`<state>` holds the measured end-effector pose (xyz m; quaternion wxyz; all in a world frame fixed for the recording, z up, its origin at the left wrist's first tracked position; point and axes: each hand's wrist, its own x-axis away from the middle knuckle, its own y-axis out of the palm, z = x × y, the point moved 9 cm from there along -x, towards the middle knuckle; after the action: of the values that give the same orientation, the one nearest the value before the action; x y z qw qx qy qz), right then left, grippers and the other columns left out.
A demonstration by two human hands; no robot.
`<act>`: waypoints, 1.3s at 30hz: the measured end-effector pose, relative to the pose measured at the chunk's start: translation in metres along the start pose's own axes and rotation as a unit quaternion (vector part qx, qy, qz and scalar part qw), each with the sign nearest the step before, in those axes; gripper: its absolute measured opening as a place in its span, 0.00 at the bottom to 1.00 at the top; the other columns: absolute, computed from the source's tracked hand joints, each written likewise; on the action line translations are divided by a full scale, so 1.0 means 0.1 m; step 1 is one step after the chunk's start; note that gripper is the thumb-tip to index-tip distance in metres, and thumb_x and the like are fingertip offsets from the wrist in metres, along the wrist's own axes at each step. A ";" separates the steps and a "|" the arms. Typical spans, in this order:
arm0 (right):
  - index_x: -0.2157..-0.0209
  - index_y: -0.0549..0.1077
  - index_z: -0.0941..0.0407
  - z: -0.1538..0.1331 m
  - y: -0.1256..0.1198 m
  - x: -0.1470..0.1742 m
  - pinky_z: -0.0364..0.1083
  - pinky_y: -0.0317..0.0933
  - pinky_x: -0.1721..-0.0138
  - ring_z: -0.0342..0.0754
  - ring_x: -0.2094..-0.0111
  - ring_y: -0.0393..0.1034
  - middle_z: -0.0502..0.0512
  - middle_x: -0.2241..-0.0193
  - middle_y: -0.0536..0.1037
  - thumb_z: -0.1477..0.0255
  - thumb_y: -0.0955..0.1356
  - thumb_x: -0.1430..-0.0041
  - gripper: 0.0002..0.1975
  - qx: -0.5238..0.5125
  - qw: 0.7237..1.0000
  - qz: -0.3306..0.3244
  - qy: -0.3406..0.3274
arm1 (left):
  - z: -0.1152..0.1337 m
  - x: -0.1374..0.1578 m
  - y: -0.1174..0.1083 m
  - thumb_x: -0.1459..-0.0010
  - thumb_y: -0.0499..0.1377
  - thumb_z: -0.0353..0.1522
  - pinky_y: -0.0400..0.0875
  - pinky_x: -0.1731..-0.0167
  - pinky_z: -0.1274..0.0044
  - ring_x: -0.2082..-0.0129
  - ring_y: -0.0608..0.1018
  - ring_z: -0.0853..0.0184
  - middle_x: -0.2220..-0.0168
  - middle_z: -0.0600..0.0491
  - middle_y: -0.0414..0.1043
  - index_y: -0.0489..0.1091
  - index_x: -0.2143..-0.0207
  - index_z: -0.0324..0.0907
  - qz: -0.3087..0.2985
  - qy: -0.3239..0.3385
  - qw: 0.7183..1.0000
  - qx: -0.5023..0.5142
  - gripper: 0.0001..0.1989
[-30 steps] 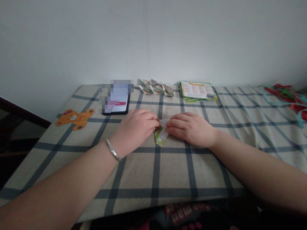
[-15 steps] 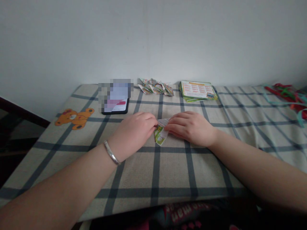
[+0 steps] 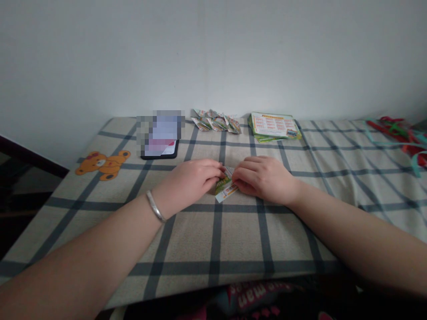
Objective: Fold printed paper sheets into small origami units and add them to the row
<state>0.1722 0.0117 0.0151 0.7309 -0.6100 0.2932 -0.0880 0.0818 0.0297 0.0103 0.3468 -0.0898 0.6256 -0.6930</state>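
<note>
A small folded piece of printed paper (image 3: 227, 186), green and white, lies on the checked cloth between my two hands. My left hand (image 3: 199, 178), with a silver bangle at its wrist, pinches the paper's left side. On the opposite side, the curled fingers of my right hand (image 3: 262, 179) grip the paper's right edge. Both hands rest low on the table, and my fingers cover parts of the paper. Beyond them sit several folded paper pieces (image 3: 216, 122) and a stack of printed sheets (image 3: 275, 126).
A phone (image 3: 163, 138), partly blurred out, lies at the back left. Near the left edge is a flat orange bear cutout (image 3: 104, 165). Tangled red, green and turquoise ribbons (image 3: 400, 135) lie at the far right. A white wall (image 3: 213, 58) rises behind the checked tablecloth (image 3: 187, 249).
The paper shows a different face, with a white printed strip now along its lower edge. My left fingers have shifted slightly right over it; my right fingers are more curled.
</note>
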 end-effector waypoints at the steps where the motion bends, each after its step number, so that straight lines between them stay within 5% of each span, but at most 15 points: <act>1: 0.63 0.73 0.58 0.00 0.00 0.00 0.46 0.58 0.65 0.47 0.67 0.68 0.55 0.67 0.76 0.67 0.61 0.33 0.12 -0.003 1.000 0.000 0.002 | 0.00 0.00 0.00 0.38 0.53 0.26 0.71 0.48 0.69 0.53 0.77 0.65 0.52 0.50 0.76 0.76 0.61 0.40 0.001 0.003 1.000 -0.008 0.12; 5: 0.63 0.73 0.58 0.00 -0.01 -0.01 0.45 0.58 0.65 0.46 0.67 0.68 0.54 0.67 0.76 0.68 0.62 0.34 0.11 -0.025 0.999 0.005 0.020 | 0.02 0.01 -0.07 0.39 0.54 0.27 0.52 0.38 0.52 0.46 0.72 0.59 0.52 0.53 0.75 0.76 0.64 0.45 0.019 -0.012 0.997 -0.077 0.11; 12: 0.64 0.73 0.57 0.06 0.01 -0.01 0.43 0.57 0.67 0.45 0.68 0.68 0.53 0.68 0.75 0.71 0.64 0.37 0.07 -0.085 0.994 0.006 0.065 | 0.14 0.04 -0.13 0.40 0.54 0.34 0.44 0.36 0.53 0.46 0.70 0.58 0.55 0.51 0.74 0.75 0.60 0.44 -0.021 0.002 0.996 -0.083 0.12; 16: 0.64 0.73 0.57 0.11 0.03 0.00 0.43 0.58 0.66 0.45 0.68 0.69 0.53 0.69 0.76 0.71 0.65 0.38 0.06 -0.107 0.991 0.008 0.081 | 0.15 0.04 -0.08 0.41 0.57 0.45 0.44 0.35 0.54 0.47 0.71 0.58 0.52 0.48 0.72 0.74 0.55 0.42 -0.029 0.001 0.995 -0.094 0.19; 26: 0.59 0.75 0.57 0.18 0.03 0.04 0.46 0.60 0.62 0.49 0.63 0.69 0.56 0.65 0.76 0.58 0.66 0.38 0.16 -0.127 0.988 -0.015 0.088 | 0.12 0.03 -0.05 0.38 0.57 0.38 0.40 0.35 0.53 0.49 0.73 0.61 0.52 0.52 0.73 0.73 0.55 0.45 0.000 0.006 0.995 -0.104 0.12; 32: 0.57 0.76 0.54 0.16 0.00 0.09 0.45 0.60 0.62 0.48 0.61 0.69 0.55 0.61 0.76 0.68 0.65 0.37 0.10 -0.102 0.990 -0.049 0.084 | 0.09 0.03 -0.02 0.37 0.56 0.37 0.43 0.36 0.53 0.50 0.74 0.62 0.52 0.53 0.74 0.74 0.55 0.47 -0.008 0.009 0.996 -0.092 0.12; 39: 0.60 0.76 0.51 0.29 0.02 0.16 0.43 0.53 0.71 0.44 0.69 0.69 0.49 0.67 0.77 0.69 0.67 0.39 0.08 -0.097 0.984 -0.084 0.126 | 0.06 0.03 0.00 0.37 0.55 0.34 0.47 0.36 0.55 0.50 0.74 0.64 0.51 0.53 0.74 0.73 0.53 0.46 -0.012 0.005 0.997 -0.082 0.12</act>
<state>0.2002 0.0286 0.0107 0.6151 -0.6848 0.3377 -0.1965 0.0826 0.0233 0.0105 0.3269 -0.1213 0.6809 -0.6440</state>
